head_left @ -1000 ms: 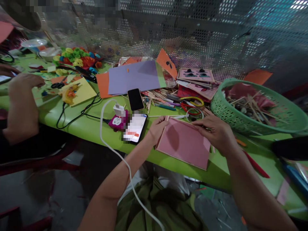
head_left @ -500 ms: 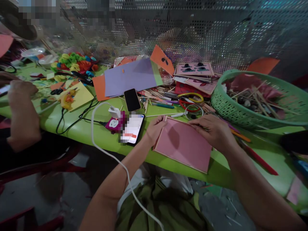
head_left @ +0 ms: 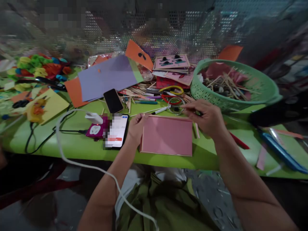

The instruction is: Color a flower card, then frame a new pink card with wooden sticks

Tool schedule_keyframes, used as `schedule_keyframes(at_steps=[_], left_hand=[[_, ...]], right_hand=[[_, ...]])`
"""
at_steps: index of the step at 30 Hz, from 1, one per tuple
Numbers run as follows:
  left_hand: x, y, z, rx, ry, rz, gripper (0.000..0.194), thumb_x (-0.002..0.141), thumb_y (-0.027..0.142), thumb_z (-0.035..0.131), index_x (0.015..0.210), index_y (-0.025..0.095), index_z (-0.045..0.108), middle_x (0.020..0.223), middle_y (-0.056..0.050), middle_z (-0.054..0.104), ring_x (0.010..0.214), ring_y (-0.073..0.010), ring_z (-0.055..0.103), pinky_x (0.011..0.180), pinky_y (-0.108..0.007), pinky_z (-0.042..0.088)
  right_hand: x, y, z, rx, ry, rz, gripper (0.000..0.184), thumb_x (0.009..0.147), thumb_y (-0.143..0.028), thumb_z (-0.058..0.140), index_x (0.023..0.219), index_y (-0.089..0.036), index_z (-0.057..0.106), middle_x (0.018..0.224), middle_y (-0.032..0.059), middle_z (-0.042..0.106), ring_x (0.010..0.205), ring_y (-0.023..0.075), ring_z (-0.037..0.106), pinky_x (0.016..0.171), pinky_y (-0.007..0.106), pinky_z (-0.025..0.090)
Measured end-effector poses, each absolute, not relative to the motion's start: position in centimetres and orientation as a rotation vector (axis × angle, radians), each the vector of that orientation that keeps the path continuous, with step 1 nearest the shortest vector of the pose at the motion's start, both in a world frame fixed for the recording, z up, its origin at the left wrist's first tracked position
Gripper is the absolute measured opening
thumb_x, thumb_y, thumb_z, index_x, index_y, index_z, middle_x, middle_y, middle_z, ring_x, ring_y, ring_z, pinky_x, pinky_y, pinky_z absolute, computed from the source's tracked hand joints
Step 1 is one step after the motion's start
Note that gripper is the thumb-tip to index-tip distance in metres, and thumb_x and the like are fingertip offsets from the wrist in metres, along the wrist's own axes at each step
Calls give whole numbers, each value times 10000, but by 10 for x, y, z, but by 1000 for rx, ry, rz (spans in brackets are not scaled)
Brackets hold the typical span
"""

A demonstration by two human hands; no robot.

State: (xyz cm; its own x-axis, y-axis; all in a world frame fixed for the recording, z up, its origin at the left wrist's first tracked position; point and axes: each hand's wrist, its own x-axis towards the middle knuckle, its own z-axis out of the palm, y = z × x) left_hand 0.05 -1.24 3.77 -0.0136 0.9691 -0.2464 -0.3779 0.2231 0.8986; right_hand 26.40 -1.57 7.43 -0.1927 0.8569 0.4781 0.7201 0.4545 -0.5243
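Observation:
A pink rectangular card (head_left: 166, 136) with thin wooden sticks along its edges lies on the green table near the front edge. My left hand (head_left: 136, 127) is closed on its upper left corner, thumb and fingers pressed at the edge. My right hand (head_left: 207, 117) is off the card, just beyond its upper right corner, with fingers bent together in a pinch. Its fingertips are at the rim of a clear ring-shaped roll (head_left: 176, 106); whether they touch it, I cannot tell. A small dark bit shows under the fingers, too unclear to name.
A green basket (head_left: 237, 104) holds sticks and stones. Behind the card lie red and yellow-handled scissors (head_left: 172, 89), pens (head_left: 145, 102) and loose sticks. Left are a lit phone (head_left: 117, 131), a dark phone (head_left: 113, 101), a purple power socket (head_left: 97, 128) and a white cable (head_left: 90, 165).
My right hand has let go of the card's upper edge and moved right, toward the clear roll. The view has swung right; my left hand stays at the card's corner.

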Motion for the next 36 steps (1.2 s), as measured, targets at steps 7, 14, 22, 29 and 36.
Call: schedule_keyframes(at_steps=[7, 14, 22, 29, 36], left_hand=[[-3, -10, 39, 697, 1122, 1334, 426, 571, 416, 987, 690, 184, 650, 612, 48, 629, 534, -91, 566, 527, -208, 442], [-4, -10, 44, 683, 1109, 1367, 451, 494, 405, 1010, 692, 182, 672, 618, 53, 637, 547, -99, 595, 572, -228, 500], [-5, -9, 42, 689, 1129, 1392, 373, 575, 361, 968, 700, 188, 662, 633, 55, 637, 534, -87, 582, 568, -220, 488], [-5, -9, 42, 694, 1142, 1392, 427, 524, 397, 990, 690, 183, 659, 632, 54, 648, 530, -80, 577, 557, -208, 472], [-5, -12, 43, 697, 1142, 1371, 417, 549, 400, 985, 732, 180, 681, 618, 59, 642, 515, -91, 590, 552, -227, 485]], right_hand=[[292, -14, 75, -1443, -1610, 581, 379, 938, -619, 678, 952, -266, 815, 883, 78, 765, 851, 269, 699, 779, 425, 557], [289, -9, 71, -1441, -1634, 999, 586, 808, -795, 717, 963, -241, 832, 958, 78, 790, 870, 236, 693, 776, 348, 532], [283, -5, 67, -1407, -1509, 1073, 564, 628, -758, 867, 781, -224, 771, 702, 11, 677, 664, 159, 553, 630, 303, 449], [281, -5, 68, -1394, -1494, 1052, 570, 649, -765, 858, 735, -212, 747, 652, 2, 645, 613, 138, 529, 602, 297, 449], [281, -6, 68, -1362, -1491, 1057, 563, 640, -764, 873, 730, -221, 753, 658, 7, 663, 610, 138, 532, 591, 293, 464]])
